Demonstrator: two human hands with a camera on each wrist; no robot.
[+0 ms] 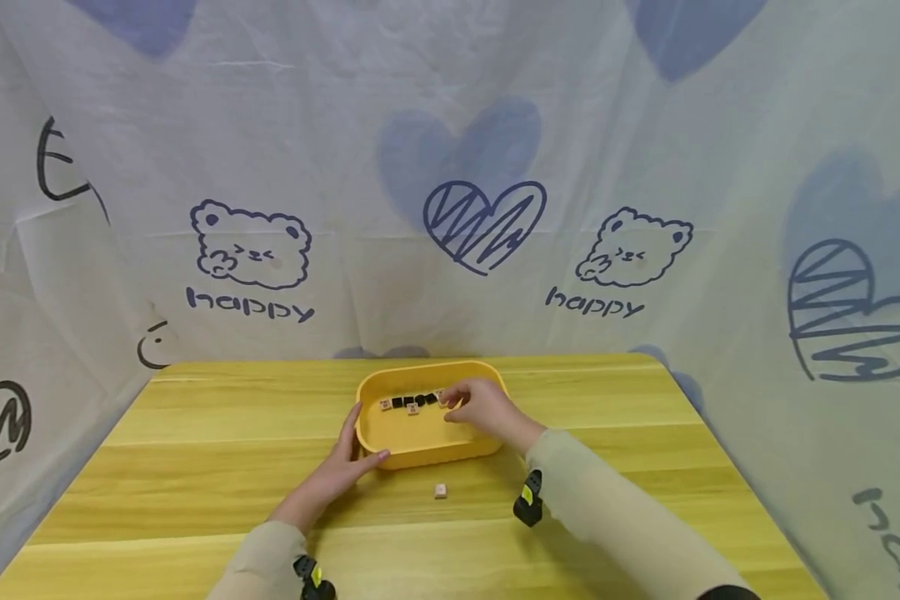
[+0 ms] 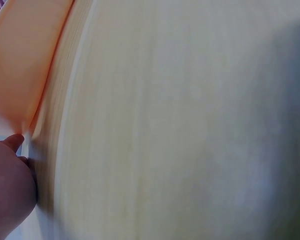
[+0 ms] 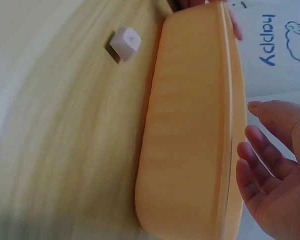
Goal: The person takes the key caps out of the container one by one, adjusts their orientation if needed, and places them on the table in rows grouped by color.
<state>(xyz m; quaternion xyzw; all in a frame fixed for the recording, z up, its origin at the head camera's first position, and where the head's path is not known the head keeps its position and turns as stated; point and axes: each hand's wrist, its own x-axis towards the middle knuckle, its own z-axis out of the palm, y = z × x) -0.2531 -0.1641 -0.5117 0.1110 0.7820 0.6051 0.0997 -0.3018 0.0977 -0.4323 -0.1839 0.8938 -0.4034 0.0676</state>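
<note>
A yellow plastic tray [image 1: 420,458] sits on the table, holding a rough row of small keycaps. Several are black [image 1: 408,402]; white ones with markings include one at the left [image 1: 386,404] and one in front of the row [image 1: 412,409]. My left hand [image 1: 337,471] grips the tray's front-left corner, thumb at the front rim. Over the tray's right part is my right hand [image 1: 483,408], its fingers loosely bent near a white keycap at the row's right end. The right wrist view shows no object between those fingers [image 3: 262,145].
A lone white keycap [image 3: 126,44] lies on the wooden table [image 1: 195,467] in front of the tray. Behind the table hangs a pale printed cloth [image 1: 360,275], with more cloth at both sides.
</note>
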